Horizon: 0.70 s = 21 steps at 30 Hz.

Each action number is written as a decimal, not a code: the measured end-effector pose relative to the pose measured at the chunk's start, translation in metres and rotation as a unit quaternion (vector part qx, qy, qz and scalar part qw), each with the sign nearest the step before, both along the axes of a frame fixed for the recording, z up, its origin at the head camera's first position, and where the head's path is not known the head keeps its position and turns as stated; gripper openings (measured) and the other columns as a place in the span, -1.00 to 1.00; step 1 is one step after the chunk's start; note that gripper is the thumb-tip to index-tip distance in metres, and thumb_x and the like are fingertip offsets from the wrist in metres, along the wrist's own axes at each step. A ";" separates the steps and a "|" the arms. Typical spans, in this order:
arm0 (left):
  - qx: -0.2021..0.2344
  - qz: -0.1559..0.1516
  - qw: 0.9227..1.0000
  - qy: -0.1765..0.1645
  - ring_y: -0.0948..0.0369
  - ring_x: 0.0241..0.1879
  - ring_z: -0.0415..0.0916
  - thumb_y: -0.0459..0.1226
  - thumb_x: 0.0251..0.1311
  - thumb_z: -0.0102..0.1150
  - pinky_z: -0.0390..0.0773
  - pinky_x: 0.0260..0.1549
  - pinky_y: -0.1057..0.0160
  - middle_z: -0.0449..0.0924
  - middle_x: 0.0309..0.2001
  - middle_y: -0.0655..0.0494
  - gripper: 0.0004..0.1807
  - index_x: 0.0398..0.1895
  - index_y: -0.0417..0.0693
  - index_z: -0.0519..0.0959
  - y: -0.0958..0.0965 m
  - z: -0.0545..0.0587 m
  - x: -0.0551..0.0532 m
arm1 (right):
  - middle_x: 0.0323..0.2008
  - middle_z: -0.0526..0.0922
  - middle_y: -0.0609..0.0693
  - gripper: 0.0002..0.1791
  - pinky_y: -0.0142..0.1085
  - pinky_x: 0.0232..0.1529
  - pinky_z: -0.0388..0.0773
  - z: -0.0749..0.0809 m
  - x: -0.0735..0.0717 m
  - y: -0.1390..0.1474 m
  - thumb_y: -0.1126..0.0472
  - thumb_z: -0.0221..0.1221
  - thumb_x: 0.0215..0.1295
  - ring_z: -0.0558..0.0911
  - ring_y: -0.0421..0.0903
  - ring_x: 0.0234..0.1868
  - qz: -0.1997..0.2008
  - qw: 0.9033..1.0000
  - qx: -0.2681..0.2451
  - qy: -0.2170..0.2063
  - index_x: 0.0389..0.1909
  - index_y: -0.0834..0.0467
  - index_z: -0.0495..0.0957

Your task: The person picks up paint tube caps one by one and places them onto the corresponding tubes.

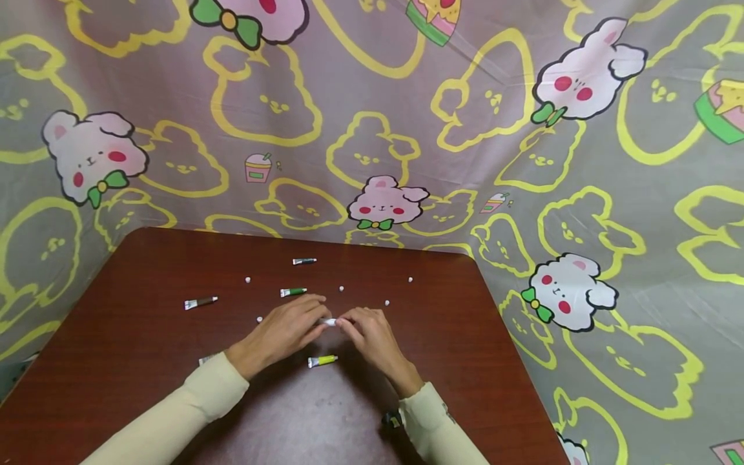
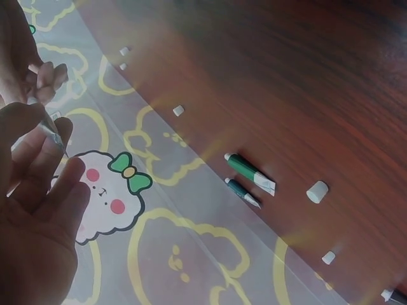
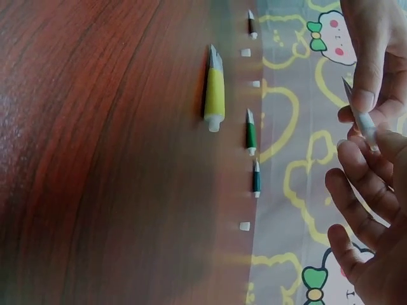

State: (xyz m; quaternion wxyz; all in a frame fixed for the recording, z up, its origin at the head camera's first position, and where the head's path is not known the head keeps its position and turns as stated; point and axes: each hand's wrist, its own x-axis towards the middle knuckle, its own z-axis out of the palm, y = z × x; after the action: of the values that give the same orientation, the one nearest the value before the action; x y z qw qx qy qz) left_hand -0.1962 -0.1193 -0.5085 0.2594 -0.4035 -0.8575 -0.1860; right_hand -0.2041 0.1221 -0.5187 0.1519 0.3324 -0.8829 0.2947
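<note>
Above the table, my left hand (image 1: 283,330) pinches a small white paint tube (image 1: 329,321) between thumb and fingers. My right hand (image 1: 374,337) pinches the tube's narrow end from the other side. In the right wrist view the tube (image 3: 364,124) slants down, its flat crimped end upward and its nozzle end at my right fingertips. Whether a cap sits on that end cannot be made out. Just below my hands lies a yellow paint tube (image 1: 323,361). Beyond my left hand lie a green paint tube (image 1: 293,292) and a dark green paint tube (image 1: 304,261).
Left on the brown table (image 1: 145,271) lies a brown paint tube (image 1: 201,302). Another tube (image 1: 206,359) is partly hidden by my left sleeve. Several small white caps are scattered about, among them a cap (image 1: 247,279) and another cap (image 1: 410,279). Patterned cloth (image 1: 372,77) hangs behind the table.
</note>
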 end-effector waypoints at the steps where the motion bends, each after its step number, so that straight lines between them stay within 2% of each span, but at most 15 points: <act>1: 0.001 0.000 1.000 -0.002 -0.01 0.20 0.70 -0.24 0.30 0.54 0.73 0.16 0.01 0.78 0.02 -0.02 -0.79 -0.08 -0.03 0.71 0.001 0.000 0.000 | -0.31 0.82 -0.11 -0.87 -0.06 0.04 0.60 0.000 0.000 0.000 0.15 0.33 0.52 0.73 -0.17 -0.24 -0.001 1.000 -0.001 -0.002 -0.21 0.09 0.79; 5: 0.005 0.000 1.000 -0.005 0.00 0.21 0.70 -0.24 0.30 0.54 0.74 0.14 0.03 0.78 0.00 0.01 -0.79 -0.09 -0.03 0.70 0.002 0.001 0.000 | -0.32 0.80 -0.10 -0.86 -0.10 0.01 0.62 -0.002 -0.001 0.001 0.16 0.32 0.54 0.72 -0.19 -0.27 -0.001 1.000 -0.010 -0.007 -0.22 0.10 0.79; 9: 0.011 -0.001 1.000 -0.004 0.00 0.20 0.70 -0.27 0.26 0.56 0.74 0.13 0.02 0.78 0.00 0.00 -0.77 -0.10 -0.04 0.70 0.003 0.001 0.000 | -0.24 0.82 -0.07 -0.89 -0.15 -0.09 0.68 -0.003 -0.002 0.001 0.18 0.32 0.54 0.75 -0.19 -0.23 0.007 0.999 -0.038 -0.024 -0.15 0.12 0.77; 13: 0.011 0.001 1.000 -0.004 0.00 0.21 0.70 -0.27 0.28 0.55 0.74 0.12 0.02 0.78 0.00 0.00 -0.78 -0.09 -0.04 0.70 0.004 -0.001 0.000 | -0.26 0.82 -0.04 -0.91 -0.07 -0.18 0.73 -0.004 -0.003 0.001 0.20 0.34 0.52 0.76 -0.16 -0.24 0.020 0.997 -0.070 -0.040 -0.13 0.14 0.75; 16: 0.007 0.003 1.000 -0.006 0.00 0.21 0.69 -0.25 0.30 0.54 0.74 0.12 0.03 0.77 0.00 0.01 -0.79 -0.09 -0.03 0.70 0.004 -0.001 0.001 | -0.27 0.83 -0.03 -0.93 -0.03 -0.19 0.73 -0.004 -0.003 0.001 0.22 0.37 0.48 0.77 -0.14 -0.23 0.025 0.996 -0.080 -0.042 -0.14 0.13 0.74; 21: 0.008 0.005 1.000 -0.014 0.00 0.24 0.68 -0.26 0.31 0.52 0.73 0.17 0.02 0.76 -0.02 0.05 -0.81 -0.09 -0.03 0.71 0.003 0.000 0.001 | -0.29 0.81 -0.03 -0.85 -0.10 -0.25 0.70 -0.003 -0.002 0.003 0.27 0.47 0.36 0.77 -0.13 -0.24 0.030 0.996 -0.080 -0.035 -0.12 0.14 0.73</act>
State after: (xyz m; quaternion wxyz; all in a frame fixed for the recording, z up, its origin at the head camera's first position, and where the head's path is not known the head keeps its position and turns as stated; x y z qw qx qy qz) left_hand -0.1949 -0.1161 -0.5090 0.2517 -0.3945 -0.8616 -0.1967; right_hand -0.2057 0.1248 -0.5220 0.1383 0.3353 -0.8510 0.3799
